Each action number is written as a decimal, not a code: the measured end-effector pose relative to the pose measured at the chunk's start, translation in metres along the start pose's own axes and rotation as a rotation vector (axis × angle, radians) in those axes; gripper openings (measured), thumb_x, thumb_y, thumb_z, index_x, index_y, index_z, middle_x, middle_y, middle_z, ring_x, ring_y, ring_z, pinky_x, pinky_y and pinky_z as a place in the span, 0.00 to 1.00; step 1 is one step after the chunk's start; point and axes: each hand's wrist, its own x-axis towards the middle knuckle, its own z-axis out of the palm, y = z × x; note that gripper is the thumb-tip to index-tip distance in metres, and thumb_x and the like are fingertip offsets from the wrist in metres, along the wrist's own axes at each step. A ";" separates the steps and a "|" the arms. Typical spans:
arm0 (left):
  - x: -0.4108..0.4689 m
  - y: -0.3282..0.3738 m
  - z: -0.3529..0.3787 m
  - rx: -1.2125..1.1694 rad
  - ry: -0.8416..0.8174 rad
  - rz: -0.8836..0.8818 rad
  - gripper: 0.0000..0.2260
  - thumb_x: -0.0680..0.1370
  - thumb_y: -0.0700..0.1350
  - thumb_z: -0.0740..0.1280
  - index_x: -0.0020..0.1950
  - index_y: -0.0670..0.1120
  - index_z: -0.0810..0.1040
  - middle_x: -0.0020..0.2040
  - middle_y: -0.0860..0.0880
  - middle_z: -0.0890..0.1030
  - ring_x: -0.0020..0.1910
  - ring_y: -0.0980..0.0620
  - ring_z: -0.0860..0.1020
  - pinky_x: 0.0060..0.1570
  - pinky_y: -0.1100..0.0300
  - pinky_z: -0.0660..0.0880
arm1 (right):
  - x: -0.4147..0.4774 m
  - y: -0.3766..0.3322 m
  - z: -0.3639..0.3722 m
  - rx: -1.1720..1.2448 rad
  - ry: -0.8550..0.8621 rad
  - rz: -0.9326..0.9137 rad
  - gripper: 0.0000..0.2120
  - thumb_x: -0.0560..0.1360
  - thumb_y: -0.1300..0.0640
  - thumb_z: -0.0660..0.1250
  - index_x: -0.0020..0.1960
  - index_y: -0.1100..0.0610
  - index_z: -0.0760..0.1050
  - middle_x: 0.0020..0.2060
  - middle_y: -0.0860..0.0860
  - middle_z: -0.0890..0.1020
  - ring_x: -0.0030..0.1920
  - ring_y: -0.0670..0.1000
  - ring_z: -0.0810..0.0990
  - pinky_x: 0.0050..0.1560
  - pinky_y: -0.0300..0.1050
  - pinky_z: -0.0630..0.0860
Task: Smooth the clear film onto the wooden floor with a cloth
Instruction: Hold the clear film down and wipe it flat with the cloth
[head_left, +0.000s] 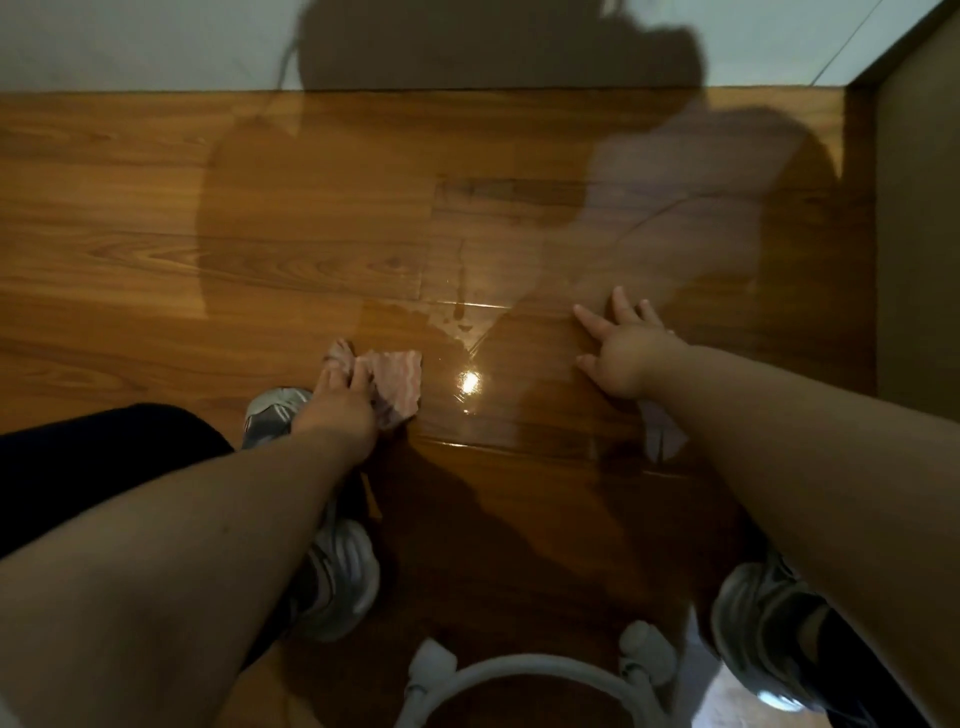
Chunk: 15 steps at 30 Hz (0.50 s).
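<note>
Passing over white rounded tubular hoop (519, 665) at bottom edge. Clutching pink-and-white striped crumpled cloth (397, 379) in left hand (337, 410), pressing it at the left edge of clear glossy film (493, 249), probably for squeezing out wet bubbles. Spreading right hand (628, 358) flat on film, splayed fingers pinning it onto brown wood-grain plank floor (130, 208).

The glossy brown wooden plank floor (130, 208) carries a clear plastic film (519, 249), creased and glaring, over its right part. A crumpled pink striped cloth (397, 384) lies at the film's left edge. 2 shoes stand nearer: left grey sneaker (343, 577), right grey sneaker (763, 623).
</note>
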 end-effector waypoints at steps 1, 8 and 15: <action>0.000 0.004 0.001 0.028 0.015 0.011 0.27 0.83 0.47 0.52 0.79 0.43 0.44 0.79 0.41 0.43 0.76 0.37 0.42 0.74 0.45 0.52 | 0.001 0.001 0.001 0.002 0.000 -0.003 0.31 0.79 0.43 0.57 0.76 0.37 0.42 0.76 0.49 0.34 0.76 0.58 0.37 0.72 0.62 0.46; -0.048 0.056 0.077 0.300 0.074 0.784 0.30 0.81 0.52 0.50 0.77 0.52 0.35 0.74 0.45 0.28 0.69 0.39 0.23 0.69 0.38 0.30 | 0.010 0.010 0.012 -0.044 0.088 0.012 0.31 0.79 0.43 0.55 0.75 0.36 0.41 0.76 0.47 0.35 0.76 0.57 0.36 0.73 0.63 0.43; 0.030 0.011 0.016 -0.179 0.218 -0.039 0.30 0.81 0.53 0.52 0.79 0.47 0.41 0.78 0.39 0.40 0.76 0.36 0.39 0.73 0.39 0.47 | 0.019 -0.004 0.004 0.053 0.231 0.027 0.30 0.79 0.45 0.54 0.74 0.33 0.42 0.76 0.46 0.34 0.75 0.59 0.33 0.70 0.70 0.41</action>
